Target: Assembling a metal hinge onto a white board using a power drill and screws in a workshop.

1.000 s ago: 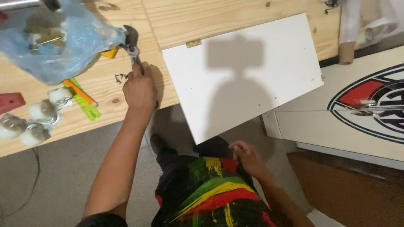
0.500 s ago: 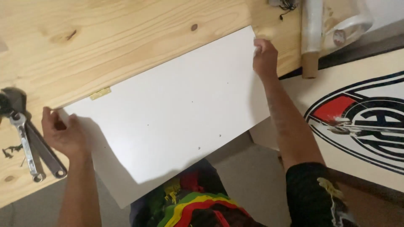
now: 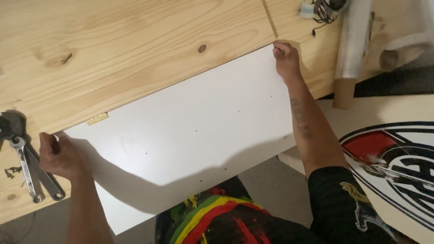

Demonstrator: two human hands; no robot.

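**White panel held corner to corner across the pine tabletop's edge**

A pale pine tabletop point(image 3: 135, 49) with dark knots fills the upper part of the head view; below its near edge shows grey floor and the person's bright striped shorts. A flat white panel point(image 3: 190, 135) lies half on the wood and half out over the edge, toward the person. Its long axis runs slantwise, from lower left up to upper right, and a small brass hinge point(image 3: 97, 119) sits at its far long edge near the left end.

The left hand point(image 3: 61, 156) grips the panel's left corner, fingers curled around the edge there. The right hand point(image 3: 285, 58) pinches the far right corner, fingers closed on it, the arm stretched well out across the board. So the panel spans between the two hands, each at one end of the long axis; the left hand is closer to the body, the right is farther off.

Just left of the left hand lie two wrenches point(image 3: 31, 169), touching each other. A roll of clear film point(image 3: 353, 45) rests at the upper right.
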